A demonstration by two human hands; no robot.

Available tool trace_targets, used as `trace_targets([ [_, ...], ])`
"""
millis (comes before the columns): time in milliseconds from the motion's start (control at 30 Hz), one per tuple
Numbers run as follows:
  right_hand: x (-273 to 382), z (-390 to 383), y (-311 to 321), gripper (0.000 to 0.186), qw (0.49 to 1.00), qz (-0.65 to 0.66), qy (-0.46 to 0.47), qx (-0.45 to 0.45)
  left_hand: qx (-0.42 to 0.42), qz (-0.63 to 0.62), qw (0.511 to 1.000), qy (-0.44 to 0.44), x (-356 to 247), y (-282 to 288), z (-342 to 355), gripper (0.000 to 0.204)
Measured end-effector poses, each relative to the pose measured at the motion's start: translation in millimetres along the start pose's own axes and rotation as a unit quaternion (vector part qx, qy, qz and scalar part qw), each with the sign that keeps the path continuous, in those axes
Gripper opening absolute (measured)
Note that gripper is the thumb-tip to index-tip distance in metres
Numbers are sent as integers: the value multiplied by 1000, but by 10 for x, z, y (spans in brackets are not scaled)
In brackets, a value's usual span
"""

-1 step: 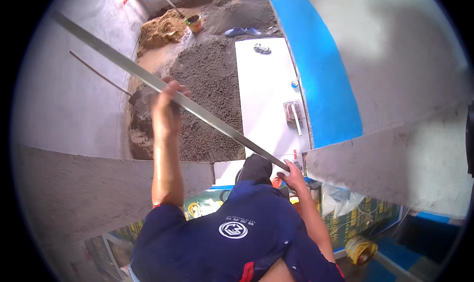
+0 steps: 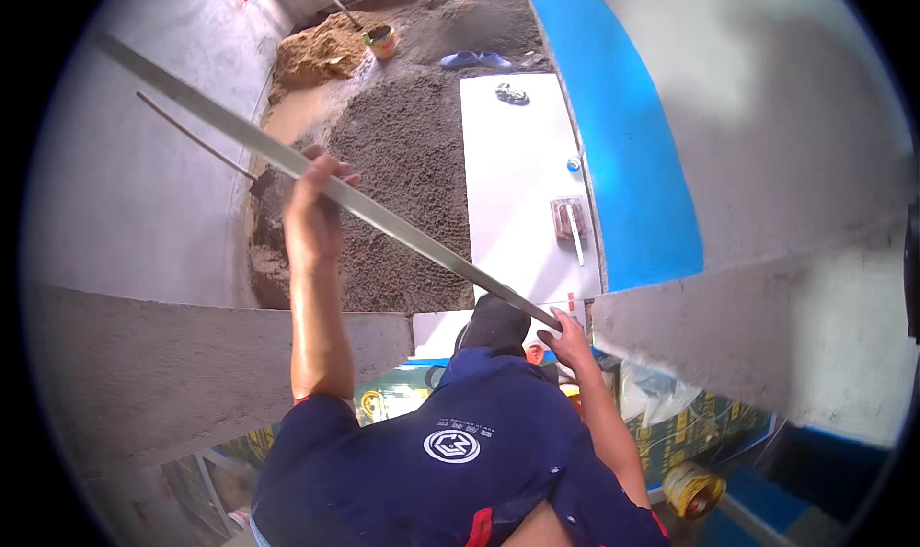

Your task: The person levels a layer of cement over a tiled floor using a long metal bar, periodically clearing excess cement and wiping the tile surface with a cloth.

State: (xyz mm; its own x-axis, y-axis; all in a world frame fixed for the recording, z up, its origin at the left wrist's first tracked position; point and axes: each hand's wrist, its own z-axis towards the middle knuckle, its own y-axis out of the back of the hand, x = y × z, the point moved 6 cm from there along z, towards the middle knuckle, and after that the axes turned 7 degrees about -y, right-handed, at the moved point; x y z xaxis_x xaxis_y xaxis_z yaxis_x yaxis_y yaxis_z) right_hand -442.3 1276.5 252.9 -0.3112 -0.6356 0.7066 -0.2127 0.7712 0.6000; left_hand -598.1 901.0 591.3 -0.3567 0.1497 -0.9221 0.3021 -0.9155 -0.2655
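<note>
Both my hands hold one long, pale metal straightedge (image 2: 412, 237), which slants from the upper left down to the middle right. My left hand (image 2: 314, 207) is closed round it partway along, over the edge of a rough grey mortar bed (image 2: 402, 154). At its lower end my right hand (image 2: 569, 341) grips the bar, above the near end of a large white slab (image 2: 508, 173) and beside my dark-trousered leg. The bar hangs above the mortar and crosses over the slab's near left part. Its far end blurs against the left wall.
On the slab lie a flat square tool with a white handle (image 2: 569, 219), a small blue-and-white item (image 2: 573, 165) and a crumpled bundle (image 2: 512, 94). Blue shoes (image 2: 476, 59), a bucket (image 2: 380, 42) and sand (image 2: 321, 54) stand beyond. Another bucket (image 2: 694, 490) sits behind, lower right. Walls close both sides.
My left hand has shifted slightly left with the straightedge, whose far end has dropped a little. My right hand stays at the lower end, still gripping.
</note>
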Motion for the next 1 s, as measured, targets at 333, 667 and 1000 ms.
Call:
trace_targets([
  [333,477,2207,306,31,994,-18,88,66,-120,-8,991,-65,588,106,723,52],
  [667,992,4819,651,23,972,-156,96,150,-314,-36,948,33,1954,256,2362,53],
  [1000,2052,7318,941,34,935,-281,168,138,-313,41,943,-102,1943,-484,3338,68],
])
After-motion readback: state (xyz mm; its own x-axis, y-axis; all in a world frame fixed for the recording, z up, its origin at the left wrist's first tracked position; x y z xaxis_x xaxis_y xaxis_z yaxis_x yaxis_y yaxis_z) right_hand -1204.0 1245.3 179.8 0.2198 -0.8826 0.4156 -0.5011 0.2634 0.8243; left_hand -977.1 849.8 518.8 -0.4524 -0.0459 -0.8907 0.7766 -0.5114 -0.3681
